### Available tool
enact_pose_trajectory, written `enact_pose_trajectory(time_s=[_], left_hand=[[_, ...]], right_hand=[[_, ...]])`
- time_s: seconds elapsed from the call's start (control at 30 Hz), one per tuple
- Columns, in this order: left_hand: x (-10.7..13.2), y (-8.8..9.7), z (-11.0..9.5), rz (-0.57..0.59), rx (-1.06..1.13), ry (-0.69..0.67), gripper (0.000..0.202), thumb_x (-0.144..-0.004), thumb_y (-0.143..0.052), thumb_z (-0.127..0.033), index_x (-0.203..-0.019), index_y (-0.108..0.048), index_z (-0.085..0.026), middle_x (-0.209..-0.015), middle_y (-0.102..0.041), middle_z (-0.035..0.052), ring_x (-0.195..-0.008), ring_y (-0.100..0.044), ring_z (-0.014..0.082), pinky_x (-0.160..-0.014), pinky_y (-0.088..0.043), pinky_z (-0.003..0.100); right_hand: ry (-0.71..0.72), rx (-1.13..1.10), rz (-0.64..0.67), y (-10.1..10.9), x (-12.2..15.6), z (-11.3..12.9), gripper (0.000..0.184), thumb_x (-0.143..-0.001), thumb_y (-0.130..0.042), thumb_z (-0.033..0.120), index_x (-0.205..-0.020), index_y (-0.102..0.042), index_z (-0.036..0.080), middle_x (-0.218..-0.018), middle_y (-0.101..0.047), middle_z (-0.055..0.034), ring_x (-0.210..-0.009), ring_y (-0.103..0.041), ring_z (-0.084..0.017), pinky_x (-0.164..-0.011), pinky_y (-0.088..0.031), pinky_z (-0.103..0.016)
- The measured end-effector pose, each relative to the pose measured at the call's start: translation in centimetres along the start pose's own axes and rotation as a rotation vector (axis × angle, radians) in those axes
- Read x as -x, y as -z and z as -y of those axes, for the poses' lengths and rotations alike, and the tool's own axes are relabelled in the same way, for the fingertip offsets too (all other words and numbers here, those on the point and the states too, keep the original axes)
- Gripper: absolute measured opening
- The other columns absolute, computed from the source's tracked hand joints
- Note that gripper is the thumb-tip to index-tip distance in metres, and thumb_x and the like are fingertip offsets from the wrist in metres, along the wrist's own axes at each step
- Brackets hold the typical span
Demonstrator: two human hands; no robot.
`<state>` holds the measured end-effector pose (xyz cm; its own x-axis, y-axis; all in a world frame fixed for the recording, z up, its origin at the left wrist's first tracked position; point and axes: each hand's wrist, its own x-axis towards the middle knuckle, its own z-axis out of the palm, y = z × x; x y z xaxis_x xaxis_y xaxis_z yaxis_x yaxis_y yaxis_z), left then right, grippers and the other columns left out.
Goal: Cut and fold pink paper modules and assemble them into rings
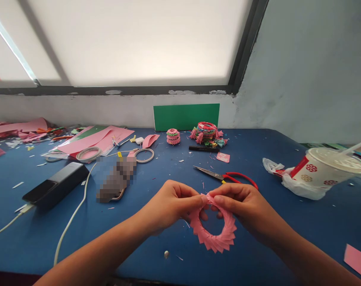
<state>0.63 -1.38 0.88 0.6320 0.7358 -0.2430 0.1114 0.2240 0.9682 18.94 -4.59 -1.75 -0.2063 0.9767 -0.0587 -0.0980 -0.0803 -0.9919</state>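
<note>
1 pleated pink paper ring point(215, 241), pinched at its 12 o'clock by fingertips of left hand point(172, 204) and right hand point(248, 203); folds apparently being adjusted; light, even pressure seemingly required.

Diffuse white light enters through the window point(150, 43), its pane nearly washed out and brightest low down. Right of the window, the wall point(311, 71) falls into grey shade. Below it, the table point(246, 153) dims toward the near edge; the pink paper ring point(216, 242) appears reasonably sharp. Pixelation hides an object point(118, 178) below left of the window. Wide-angle distortion stretches the cup point(323, 171), below right.
</note>
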Motion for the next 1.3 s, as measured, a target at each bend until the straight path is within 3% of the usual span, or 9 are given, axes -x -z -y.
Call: enact_pose_trajectory(time_s=[0.3, 0.53, 0.77, 0.93, 1.07, 1.3], left_hand=[[-0.1, -0.1, 0.1, -0.115, -0.155, -0.091, 0.016, -0.067, -0.067, -0.027, -0.072, -0.068, -0.012, -0.061, -0.064, 0.0021, -0.054, -0.057, 0.0096, -0.045, -0.037, 0.016], [-0.1, -0.3, 0.7, -0.163, -0.174, -0.197, 0.015, -0.069, -0.064, -0.025, -0.073, -0.067, -0.011, -0.06, -0.061, 0.0014, -0.055, -0.055, 0.0101, -0.051, -0.043, 0.02], [0.0, -0.9, 1.0, -0.255, -0.142, -0.221, 0.015, -0.072, -0.061, -0.024, -0.074, -0.066, -0.011, -0.059, -0.061, 0.0017, -0.053, -0.055, 0.0105, -0.05, -0.044, 0.02], [0.0, -1.0, 1.0, -0.201, -0.058, -0.235, 0.022, -0.074, -0.06, -0.032, -0.073, -0.065, -0.011, -0.061, -0.064, 0.0033, -0.055, -0.058, 0.0113, -0.052, -0.047, 0.021], [0.0, -0.6, 0.4, -0.113, -0.017, -0.207, 0.026, -0.077, -0.057, -0.033, -0.072, -0.068, -0.011, -0.065, -0.066, 0.0053, -0.058, -0.06, 0.0116, -0.055, -0.048, 0.021], [0.0, -0.4, 0.5, -0.152, -0.125, -0.119, 0.021, -0.074, -0.057, -0.029, -0.069, -0.065, -0.011, -0.059, -0.063, 0.0026, -0.054, -0.058, 0.0112, -0.05, -0.045, 0.02]], right_hand=[[0.229, 0.206, -0.131, -0.8, 0.3, 0.1, 0.011, -0.071, -0.068, 0.029, -0.08, -0.072, 0.024, -0.074, -0.073, -0.0011, -0.066, -0.067, -0.015, -0.056, -0.054, -0.02], [0.271, 0.199, -0.149, -1.2, 0.4, 0.1, 0.009, -0.073, -0.066, 0.026, -0.08, -0.072, 0.026, -0.074, -0.073, 0.0015, -0.065, -0.068, -0.013, -0.055, -0.055, -0.017], [0.26, 0.151, -0.182, -1.6, 0.3, -0.3, 0.012, -0.072, -0.066, 0.029, -0.082, -0.071, 0.025, -0.08, -0.073, -0.0011, -0.073, -0.069, -0.018, -0.063, -0.057, -0.025], [0.242, 0.147, -0.228, -1.5, 0.2, -0.8, 0.016, -0.071, -0.067, 0.034, -0.081, -0.07, 0.023, -0.077, -0.073, -0.0034, -0.07, -0.067, -0.019, -0.062, -0.056, -0.028], [0.214, 0.099, -0.242, -1.4, 0.0, -0.8, 0.019, -0.07, -0.068, 0.037, -0.082, -0.068, 0.022, -0.07, -0.071, -0.0017, -0.064, -0.065, -0.016, -0.056, -0.053, -0.023], [0.204, 0.114, -0.218, -1.6, 0.2, -0.8, 0.019, -0.069, -0.068, 0.037, -0.082, -0.07, 0.022, -0.076, -0.072, -0.0028, -0.07, -0.067, -0.019, -0.062, -0.055, -0.028]])
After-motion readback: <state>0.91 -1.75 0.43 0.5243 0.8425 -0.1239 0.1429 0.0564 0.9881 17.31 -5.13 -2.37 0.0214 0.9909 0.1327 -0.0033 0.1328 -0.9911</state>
